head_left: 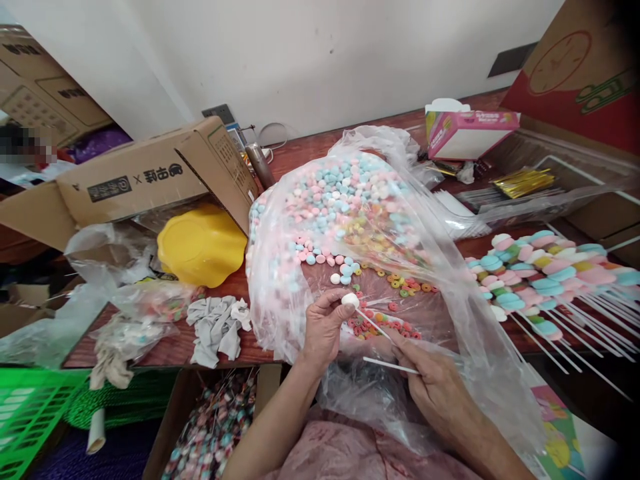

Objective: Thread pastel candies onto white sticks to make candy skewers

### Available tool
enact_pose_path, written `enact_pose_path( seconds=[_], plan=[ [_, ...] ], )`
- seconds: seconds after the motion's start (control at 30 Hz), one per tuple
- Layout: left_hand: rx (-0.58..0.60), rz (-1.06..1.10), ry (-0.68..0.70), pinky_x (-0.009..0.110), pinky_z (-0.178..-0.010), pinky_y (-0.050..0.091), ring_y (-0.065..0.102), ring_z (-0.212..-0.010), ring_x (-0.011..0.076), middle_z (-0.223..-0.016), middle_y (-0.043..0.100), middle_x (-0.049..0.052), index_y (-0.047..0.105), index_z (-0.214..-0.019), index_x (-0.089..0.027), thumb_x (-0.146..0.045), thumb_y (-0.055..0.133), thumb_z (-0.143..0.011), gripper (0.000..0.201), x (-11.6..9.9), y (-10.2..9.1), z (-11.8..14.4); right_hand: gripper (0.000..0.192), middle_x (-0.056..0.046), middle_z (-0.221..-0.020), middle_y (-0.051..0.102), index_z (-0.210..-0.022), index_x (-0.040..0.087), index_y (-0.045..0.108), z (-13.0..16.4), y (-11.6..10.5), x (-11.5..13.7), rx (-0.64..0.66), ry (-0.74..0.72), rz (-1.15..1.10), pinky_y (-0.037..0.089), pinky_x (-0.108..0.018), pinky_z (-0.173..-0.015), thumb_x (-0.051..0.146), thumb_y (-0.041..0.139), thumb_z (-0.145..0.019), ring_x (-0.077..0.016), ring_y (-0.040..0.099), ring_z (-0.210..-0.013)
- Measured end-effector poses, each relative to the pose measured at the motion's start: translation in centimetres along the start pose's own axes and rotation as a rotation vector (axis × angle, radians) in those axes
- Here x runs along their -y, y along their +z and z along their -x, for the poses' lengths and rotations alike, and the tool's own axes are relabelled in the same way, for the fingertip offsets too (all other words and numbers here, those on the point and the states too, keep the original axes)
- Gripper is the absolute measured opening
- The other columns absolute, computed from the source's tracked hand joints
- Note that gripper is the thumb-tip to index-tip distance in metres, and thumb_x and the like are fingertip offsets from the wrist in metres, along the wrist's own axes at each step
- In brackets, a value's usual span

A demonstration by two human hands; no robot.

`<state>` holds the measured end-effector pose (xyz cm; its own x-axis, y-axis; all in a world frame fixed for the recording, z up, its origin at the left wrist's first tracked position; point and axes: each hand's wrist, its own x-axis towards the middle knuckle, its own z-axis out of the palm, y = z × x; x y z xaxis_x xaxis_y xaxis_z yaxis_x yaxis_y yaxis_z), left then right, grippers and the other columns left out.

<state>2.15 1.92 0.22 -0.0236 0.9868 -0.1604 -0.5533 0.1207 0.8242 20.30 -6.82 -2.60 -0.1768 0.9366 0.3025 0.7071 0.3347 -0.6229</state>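
My right hand (440, 387) sits nearest me, fingers closed around a thin white stick (391, 365) that lies almost level, its free tip pointing left. A second stick (373, 324) runs up at a slant from that hand to my left hand (323, 330), which pinches a small white marshmallow (350, 301) between thumb and fingertips, the stick's tip at the sweet. The marshmallow looks soft and light, so I judge it would squash under a hard pinch; holding it lightly by its sides seems right. The sticks look stiff but slender, best gripped low down.

Both hands work over a big clear plastic bag (450, 293) spread on the desk (300, 155), with fruit-coloured candy rings (407, 285) loose just beyond my fingers and a heap of pink, blue and white marshmallows (335, 193) further in. To my right lie finished skewers (545, 273) in rows. To the left are a grey rag (217, 327) and a yellow bowl (203, 247), then a cardboard box (150, 177); a pink carton (467, 133) stands at the far edge.
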Motion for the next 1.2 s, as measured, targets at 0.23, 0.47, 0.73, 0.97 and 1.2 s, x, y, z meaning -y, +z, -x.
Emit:
enact_pose_path(
  seconds=[0.23,0.47,0.73,0.97,1.2],
  plan=[
    [-0.004,-0.069,0.119,0.021,-0.070,0.053,0.064,-0.076,0.0109,-0.081,0.072,0.000,0.079,-0.078,-0.019,-0.028,0.096,-0.053,0.031,0.8,-0.3,0.0,0.058,-0.007,-0.096,0.080,-0.141,0.023,0.061,0.3,0.5,-0.3,0.031,0.011,0.014,0.061,-0.032,-0.069,0.007,0.038,-0.090,-0.0221,0.077,-0.083],
    [0.077,-0.492,0.563,0.022,-0.068,0.057,0.070,-0.077,0.0136,-0.084,0.074,0.004,0.080,-0.088,-0.019,-0.024,0.086,-0.073,0.017,1.2,-1.4,-0.3,0.061,-0.008,-0.112,0.078,-0.138,0.023,0.063,0.1,0.4,0.2,0.063,0.024,0.034,0.062,-0.036,-0.078,0.006,0.037,-0.086,-0.0232,0.078,-0.091],
    [0.218,-0.900,1.037,0.025,-0.071,0.063,0.074,-0.077,0.0156,-0.086,0.077,0.008,0.077,-0.096,-0.017,-0.013,0.073,-0.085,0.012,0.5,-1.2,-0.4,0.049,-0.009,-0.104,0.080,-0.137,0.022,0.064,-0.2,0.8,0.6,0.134,0.072,-0.159,0.062,-0.035,-0.076,0.017,0.037,-0.097,-0.0235,0.078,-0.086],
    [0.192,-0.703,0.863,0.022,-0.065,0.060,0.072,-0.073,0.0135,-0.084,0.076,0.006,0.077,-0.095,-0.018,-0.015,0.077,-0.082,0.014,0.8,-0.4,-0.1,0.043,-0.011,-0.111,0.078,-0.125,0.020,0.072,-0.9,1.5,0.7,0.059,0.097,-0.232,0.061,-0.037,-0.082,0.020,0.041,-0.096,-0.0244,0.077,-0.096],
    [0.193,-0.562,0.545,0.027,-0.077,0.059,0.071,-0.087,0.0165,-0.099,0.074,0.008,0.075,-0.113,-0.020,-0.025,0.079,-0.081,0.032,1.3,-0.2,-0.8,0.043,-0.008,-0.096,0.080,-0.127,0.021,0.072,-2.1,0.8,1.4,-0.011,0.103,-0.311,0.061,-0.034,-0.072,0.022,0.042,-0.096,-0.0206,0.076,-0.077]
  ],
)
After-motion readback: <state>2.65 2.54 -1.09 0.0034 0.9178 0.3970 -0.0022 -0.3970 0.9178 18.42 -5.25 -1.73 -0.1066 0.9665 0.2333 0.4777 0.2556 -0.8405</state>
